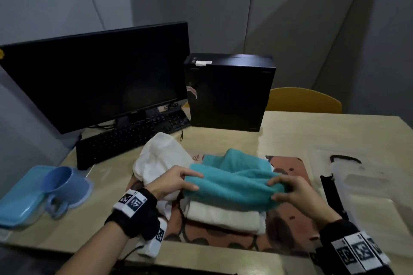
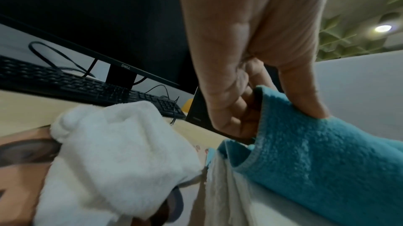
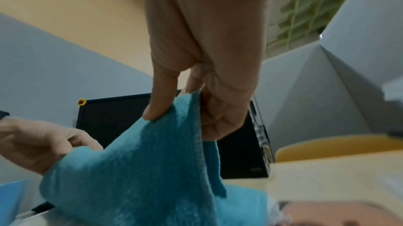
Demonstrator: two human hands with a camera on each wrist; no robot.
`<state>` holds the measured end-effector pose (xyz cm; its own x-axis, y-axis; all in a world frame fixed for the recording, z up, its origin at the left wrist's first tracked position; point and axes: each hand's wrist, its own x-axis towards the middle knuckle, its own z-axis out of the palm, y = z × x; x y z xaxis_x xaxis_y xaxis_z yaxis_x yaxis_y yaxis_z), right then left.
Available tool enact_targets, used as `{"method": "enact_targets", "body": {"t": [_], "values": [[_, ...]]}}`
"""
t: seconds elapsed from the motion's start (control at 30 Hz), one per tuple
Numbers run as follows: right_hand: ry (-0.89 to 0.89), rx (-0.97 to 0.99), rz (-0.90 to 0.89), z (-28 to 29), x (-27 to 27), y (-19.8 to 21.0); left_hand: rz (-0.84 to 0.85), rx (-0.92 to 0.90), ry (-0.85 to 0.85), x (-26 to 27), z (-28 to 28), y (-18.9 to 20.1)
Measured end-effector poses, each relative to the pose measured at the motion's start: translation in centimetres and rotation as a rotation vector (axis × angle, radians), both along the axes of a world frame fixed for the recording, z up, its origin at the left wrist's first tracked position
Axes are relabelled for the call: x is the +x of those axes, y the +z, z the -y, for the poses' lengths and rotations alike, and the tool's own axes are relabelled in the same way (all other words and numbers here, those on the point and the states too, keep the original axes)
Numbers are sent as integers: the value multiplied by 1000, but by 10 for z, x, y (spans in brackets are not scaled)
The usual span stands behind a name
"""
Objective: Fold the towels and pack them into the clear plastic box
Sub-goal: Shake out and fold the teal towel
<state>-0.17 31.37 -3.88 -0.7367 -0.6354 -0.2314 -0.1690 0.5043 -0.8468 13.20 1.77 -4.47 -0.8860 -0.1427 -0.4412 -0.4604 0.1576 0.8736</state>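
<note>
A teal towel (image 1: 232, 183) hangs just above a folded white towel (image 1: 225, 216) on the patterned mat (image 1: 288, 165). My left hand (image 1: 178, 179) pinches the teal towel's left edge (image 2: 305, 152) between thumb and fingers. My right hand (image 1: 288, 192) pinches its right end (image 3: 152, 160) the same way. A crumpled white towel (image 1: 161, 156) lies behind my left hand, also big in the left wrist view (image 2: 113, 157). The clear plastic box (image 1: 366, 192) sits at the right of the table.
A black keyboard (image 1: 129, 136), a monitor (image 1: 96, 78) and a black computer case (image 1: 228, 91) stand at the back. A blue cup (image 1: 60, 178) on a blue lid (image 1: 20, 198) is at the left. A yellow chair (image 1: 304, 100) stands behind the table.
</note>
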Motion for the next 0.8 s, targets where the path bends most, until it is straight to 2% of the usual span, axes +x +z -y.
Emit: {"method": "enact_targets", "body": {"t": [0.1,0.23,0.33,0.4,0.47,0.53,0.63,0.73,0.8], "values": [[-87,15,-175,-8,5,13,-21,-25,-59,-1,1,10],[-85,78,-230,-15,13,29,-20,-186,-219,-1,6,20],[-67,193,-275,-11,11,35,-55,-283,-244,-5,9,31],[-84,215,-309,-2,2,42,-127,-294,-152,-12,12,38],[-136,196,-382,10,-12,57,-242,-314,32,-23,11,52],[-220,116,-502,22,-31,80,-441,-308,223,-36,7,75],[-346,-104,-736,32,-57,124,-762,-314,394,-48,7,115],[-327,-310,-756,29,-66,155,-947,-447,451,-46,14,145],[-183,-360,-668,21,-63,165,-962,-509,394,-35,21,155]]}}
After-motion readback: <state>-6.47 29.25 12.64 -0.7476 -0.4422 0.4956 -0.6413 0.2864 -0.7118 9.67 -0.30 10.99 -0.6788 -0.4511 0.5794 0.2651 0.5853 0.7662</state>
